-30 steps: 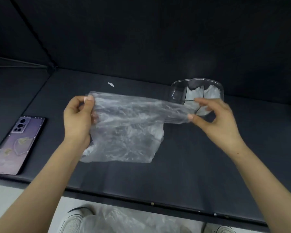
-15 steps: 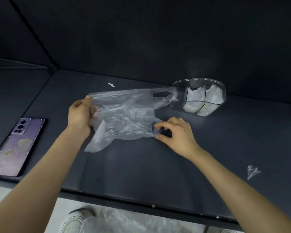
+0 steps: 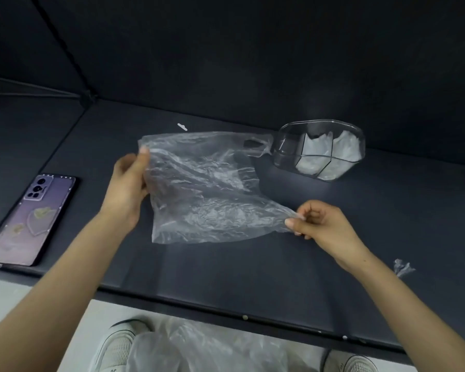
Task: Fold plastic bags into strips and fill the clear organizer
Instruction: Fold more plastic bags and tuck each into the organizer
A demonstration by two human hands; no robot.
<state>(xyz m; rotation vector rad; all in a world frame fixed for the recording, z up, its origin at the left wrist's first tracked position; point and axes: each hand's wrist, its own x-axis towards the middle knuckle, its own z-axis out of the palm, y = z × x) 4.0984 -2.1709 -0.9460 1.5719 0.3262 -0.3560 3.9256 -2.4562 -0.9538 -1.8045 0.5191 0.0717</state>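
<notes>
A crinkled clear plastic bag [image 3: 204,189] is spread out just above the dark table [image 3: 226,269]. My left hand [image 3: 128,189] grips its left edge, thumb on top. My right hand [image 3: 320,224] pinches the bag's lower right corner between thumb and fingertips. One handle loop of the bag reaches toward the clear organizer [image 3: 287,151], which stands at the back right. The organizer has dividers, and its right compartments hold folded whitish plastic bags [image 3: 344,149].
A purple phone [image 3: 30,218] lies face down at the table's left edge. A small plastic scrap [image 3: 401,267] lies at the right, a tiny white piece [image 3: 182,126] at the back. More plastic bags [image 3: 199,347] lie on the floor between my shoes.
My right hand has moved right and toward me, pulling the bag's lower corner out so the bag is stretched wider. The left hand keeps its hold on the left edge.
</notes>
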